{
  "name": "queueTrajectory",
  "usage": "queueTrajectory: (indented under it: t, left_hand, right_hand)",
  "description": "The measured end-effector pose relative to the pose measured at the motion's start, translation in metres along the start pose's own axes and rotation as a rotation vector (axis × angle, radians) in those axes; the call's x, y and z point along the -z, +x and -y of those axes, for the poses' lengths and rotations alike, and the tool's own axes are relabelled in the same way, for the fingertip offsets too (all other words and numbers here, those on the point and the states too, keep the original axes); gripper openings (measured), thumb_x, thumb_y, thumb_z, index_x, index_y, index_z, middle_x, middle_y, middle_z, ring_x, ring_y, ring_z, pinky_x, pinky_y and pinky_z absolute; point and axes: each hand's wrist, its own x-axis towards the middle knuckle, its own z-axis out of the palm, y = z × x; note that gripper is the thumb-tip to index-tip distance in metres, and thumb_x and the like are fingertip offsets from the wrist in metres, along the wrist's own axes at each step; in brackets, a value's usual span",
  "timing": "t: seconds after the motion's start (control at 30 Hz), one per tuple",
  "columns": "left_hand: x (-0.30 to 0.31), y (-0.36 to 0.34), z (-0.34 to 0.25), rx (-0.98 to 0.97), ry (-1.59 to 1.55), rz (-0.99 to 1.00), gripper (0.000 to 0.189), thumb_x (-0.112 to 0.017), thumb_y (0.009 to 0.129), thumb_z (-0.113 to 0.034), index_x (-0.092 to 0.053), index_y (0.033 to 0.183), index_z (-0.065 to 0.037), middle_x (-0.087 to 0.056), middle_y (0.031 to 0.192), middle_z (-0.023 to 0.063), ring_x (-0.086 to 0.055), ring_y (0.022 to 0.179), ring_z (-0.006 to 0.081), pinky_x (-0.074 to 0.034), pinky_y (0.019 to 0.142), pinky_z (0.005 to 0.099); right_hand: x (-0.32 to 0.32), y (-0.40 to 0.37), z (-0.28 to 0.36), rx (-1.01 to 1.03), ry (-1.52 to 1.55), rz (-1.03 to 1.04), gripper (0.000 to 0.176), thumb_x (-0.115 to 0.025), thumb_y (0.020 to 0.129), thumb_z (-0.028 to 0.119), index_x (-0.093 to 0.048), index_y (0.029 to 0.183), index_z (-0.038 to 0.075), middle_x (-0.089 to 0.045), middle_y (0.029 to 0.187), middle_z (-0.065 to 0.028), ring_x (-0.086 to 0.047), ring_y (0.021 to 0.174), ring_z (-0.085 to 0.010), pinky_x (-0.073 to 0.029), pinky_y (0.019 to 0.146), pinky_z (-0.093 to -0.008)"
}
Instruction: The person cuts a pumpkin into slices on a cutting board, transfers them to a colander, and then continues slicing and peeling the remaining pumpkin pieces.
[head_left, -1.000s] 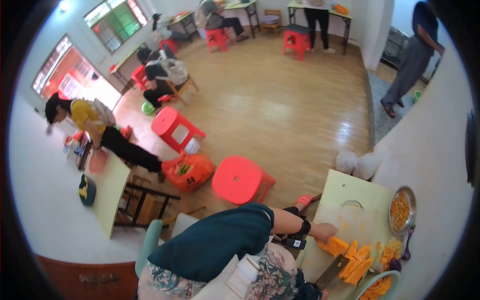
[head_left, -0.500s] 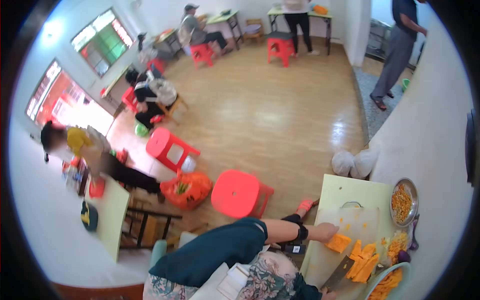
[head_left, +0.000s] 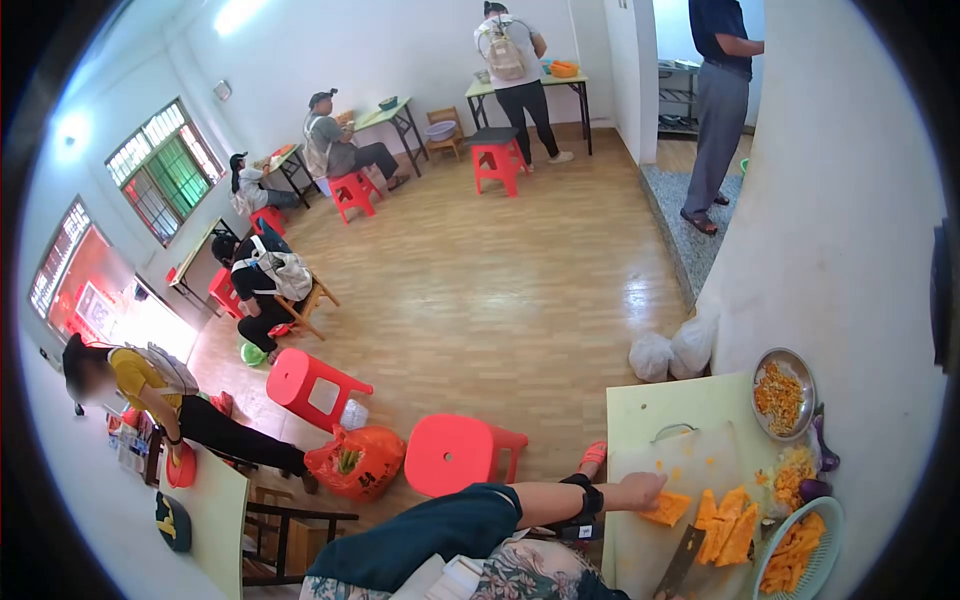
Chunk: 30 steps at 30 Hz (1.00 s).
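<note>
My left hand (head_left: pixel 638 491) is closed on the near end of an orange pumpkin piece (head_left: pixel 666 509), which rests on a pale cutting board (head_left: pixel 640 555). Close by it, a broad-bladed kitchen knife (head_left: pixel 682 560) points up from the bottom edge, its blade beside several cut pumpkin slices (head_left: pixel 728 525). The knife's handle end runs to the frame edge, and my right hand is out of view below. A pale green basket (head_left: pixel 838 535) with pumpkin pieces stands to the right of the slices.
A metal bowl (head_left: pixel 812 405) of chopped food, an eggplant (head_left: pixel 815 489) and a yellowish chopped heap (head_left: pixel 795 468) line the wall side. A red stool (head_left: pixel 450 455) and an orange bag (head_left: pixel 350 480) stand on the floor. Several people work at other tables.
The view has tilted, so the room and table sit lower in the frame. My left hand stays on the pumpkin piece. My right hand has dropped out of the frame.
</note>
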Motion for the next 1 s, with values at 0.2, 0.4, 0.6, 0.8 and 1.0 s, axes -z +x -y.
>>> queueTrajectory:
  t: [0.2, 0.4, 0.6, 0.8, 1.0]
  left_hand:
    - [0.011, -0.003, -0.008, 0.001, 0.048, 0.07, 0.044, -0.069, 0.065, -0.028, -0.05, 0.096, -0.004, -0.06, 0.083, 0.0178, -0.059, 0.082, 0.0363, -0.047, 0.068, 0.0463]
    - [-0.001, 0.004, 0.0, -0.09, 0.05, 0.106, 0.038, -0.071, 0.061, -0.028, -0.056, 0.087, -0.005, -0.059, 0.083, 0.0151, -0.058, 0.082, 0.0354, -0.046, 0.069, 0.0448]
    - [-0.011, 0.006, -0.002, -0.185, -0.045, 0.04, 0.034, -0.069, 0.06, -0.022, -0.053, 0.085, -0.006, -0.057, 0.082, 0.015, -0.056, 0.08, 0.0357, -0.045, 0.068, 0.0447]
    - [-0.026, 0.0, 0.006, -0.448, -0.124, -0.258, 0.018, -0.052, 0.074, -0.008, -0.051, 0.091, -0.007, -0.055, 0.09, 0.0161, -0.056, 0.084, 0.0366, -0.046, 0.07, 0.0447]
    - [0.024, -0.022, -0.027, -0.532, 0.332, -0.129, 0.028, -0.054, 0.077, -0.009, -0.05, 0.104, -0.008, -0.049, 0.09, 0.0124, -0.057, 0.076, 0.0283, -0.049, 0.057, 0.0374]
  right_hand:
    - [0.002, -0.004, 0.002, 0.042, -0.009, -0.029, 0.037, -0.051, 0.084, 0.029, -0.058, 0.069, -0.004, -0.052, 0.05, -0.0119, -0.053, 0.043, -0.0233, -0.04, 0.044, -0.038]
    - [0.009, -0.01, 0.015, 0.077, -0.029, -0.016, 0.039, -0.051, 0.084, 0.032, -0.059, 0.068, -0.004, -0.053, 0.048, -0.013, -0.056, 0.045, -0.026, -0.044, 0.047, -0.0388]
    - [0.009, -0.019, 0.024, 0.042, -0.091, -0.033, 0.044, -0.051, 0.084, 0.037, -0.061, 0.067, -0.002, -0.057, 0.05, -0.0163, -0.061, 0.05, -0.0283, -0.045, 0.049, -0.0408]
    - [0.014, -0.03, 0.057, 0.119, 0.007, -0.218, 0.033, -0.056, 0.08, 0.026, -0.062, 0.067, -0.003, -0.057, 0.062, -0.0235, -0.057, 0.062, -0.0413, -0.044, 0.058, -0.0474]
    - [0.036, -0.044, 0.085, 0.002, 0.093, -0.177, 0.024, -0.053, 0.082, 0.025, -0.059, 0.077, 0.002, -0.057, 0.069, -0.0229, -0.056, 0.069, -0.0421, -0.044, 0.062, -0.0488]
